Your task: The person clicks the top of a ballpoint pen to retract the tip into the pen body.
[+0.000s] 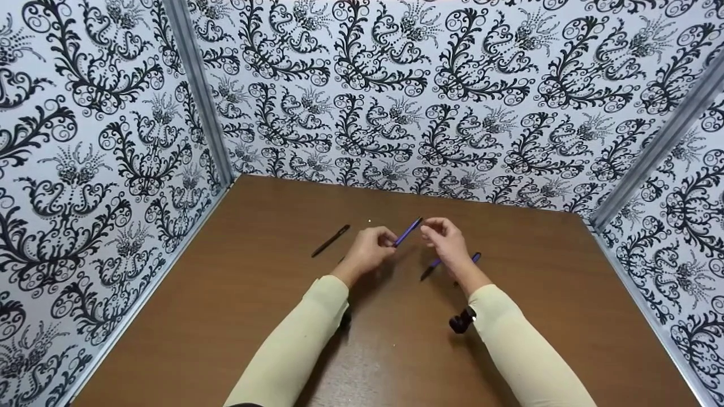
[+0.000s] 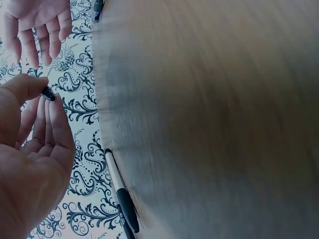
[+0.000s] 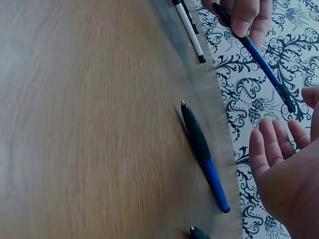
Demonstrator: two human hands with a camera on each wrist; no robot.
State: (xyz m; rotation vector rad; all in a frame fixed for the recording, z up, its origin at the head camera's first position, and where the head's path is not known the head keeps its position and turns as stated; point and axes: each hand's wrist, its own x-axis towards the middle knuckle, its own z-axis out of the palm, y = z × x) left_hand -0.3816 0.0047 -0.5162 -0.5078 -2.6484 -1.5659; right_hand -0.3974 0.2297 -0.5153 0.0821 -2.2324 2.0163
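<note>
My left hand [image 1: 370,249] pinches a blue pen [image 1: 408,232] between thumb and fingers, near the pen's black grip end. The pen slants up toward my right hand [image 1: 447,243]. In the right wrist view, the pen's dark far end hangs between the thumb and spread fingers of the right hand [image 3: 294,164], apart from them. Below that hand a second blue pen [image 3: 212,179] with a black grip lies on the table. The tip of another pen [image 3: 198,233] shows at the bottom edge there.
Left of my left hand, a black pen [image 1: 331,241] lies on the brown table [image 1: 390,356]. Beside it is a white pen [image 2: 115,174] with a black grip, mostly hidden by the left hand in the head view. Patterned walls [image 1: 396,113] enclose the table's back and sides.
</note>
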